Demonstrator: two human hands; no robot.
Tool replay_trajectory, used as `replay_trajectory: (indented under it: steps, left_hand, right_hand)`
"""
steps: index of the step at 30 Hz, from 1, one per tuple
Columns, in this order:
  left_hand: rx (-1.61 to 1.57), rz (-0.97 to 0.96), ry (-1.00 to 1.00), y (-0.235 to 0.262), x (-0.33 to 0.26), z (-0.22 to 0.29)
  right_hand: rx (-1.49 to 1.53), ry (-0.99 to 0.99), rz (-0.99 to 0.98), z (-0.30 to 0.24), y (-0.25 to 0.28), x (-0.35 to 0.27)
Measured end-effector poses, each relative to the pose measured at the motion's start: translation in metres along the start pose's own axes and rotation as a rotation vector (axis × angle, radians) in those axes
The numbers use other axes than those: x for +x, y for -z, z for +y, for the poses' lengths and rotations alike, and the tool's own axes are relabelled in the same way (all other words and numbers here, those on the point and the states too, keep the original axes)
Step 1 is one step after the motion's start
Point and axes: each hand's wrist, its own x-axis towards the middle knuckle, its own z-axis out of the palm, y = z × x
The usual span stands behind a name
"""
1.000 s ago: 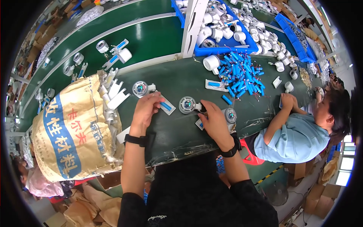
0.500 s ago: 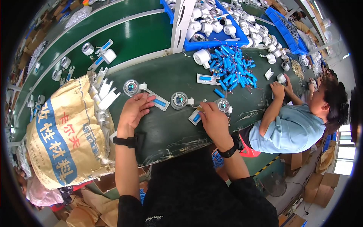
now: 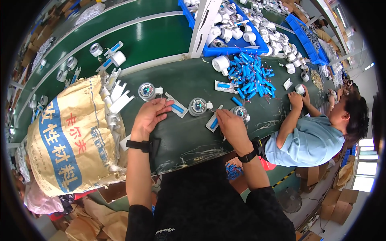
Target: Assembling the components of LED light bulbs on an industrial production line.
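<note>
Near the middle of the bench lie round white lamp heads with clear fronts, each beside a narrow white housing with a blue battery cell. My left hand (image 3: 152,115), palm partly up and fingers loosely apart, rests its fingertips at the edge of the left housing (image 3: 179,111). Above it sits a lamp head (image 3: 147,91). Between my hands lies a second lamp head (image 3: 198,107). My right hand (image 3: 233,127) pinches the right housing (image 3: 213,123) near its upper end; its fingers hide part of it. Behind those fingers a third lamp head (image 3: 240,112) shows partly.
Beyond my right hand is a heap of blue battery cells (image 3: 251,74). A blue crate (image 3: 237,50) of white lamp heads stands behind it. A large paper sack (image 3: 74,136) of white parts bulges at left. A co-worker (image 3: 307,134) sits at right, hands on a white part.
The whole view has shifted, so the bench things appear slightly farther right. My left fingertips have come closer together beside the left housing. My right fingers stay at the right housing.
</note>
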Motion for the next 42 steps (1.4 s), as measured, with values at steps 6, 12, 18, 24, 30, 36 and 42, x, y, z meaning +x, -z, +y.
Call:
replay_trajectory:
  steps: [6,12,18,24,30,36,42]
  left_hand:
    - [0.021,0.014,-0.007,-0.0001,0.002,-0.0008]
    - [0.038,0.025,-0.008,-0.001,0.0006,-0.0006]
    - [0.04,0.029,-0.016,-0.0023,0.0011,-0.0005]
    - [0.041,0.044,-0.023,-0.0021,0.0012,-0.0014]
    - [0.047,0.055,-0.03,-0.0036,-0.0006,-0.0006]
    - [0.047,0.056,-0.03,-0.0035,0.0008,-0.0015]
    - [0.04,0.056,-0.034,-0.0022,0.0014,-0.0023]
  right_hand:
    - [-0.009,-0.004,-0.032,0.0001,0.0013,0.0003]
    - [-0.007,0.009,-0.033,0.0006,-0.0001,-0.0007]
    - [0.038,0.019,-0.022,-0.0001,0.0024,-0.001]
    - [0.061,0.024,-0.011,0.0,0.003,-0.002]
    - [0.023,0.021,-0.017,-0.0024,0.0038,-0.0027]
    - [0.014,0.015,-0.012,-0.0012,0.0023,-0.0037]
    - [0.01,0.016,-0.016,0.0006,0.0007,-0.0041]
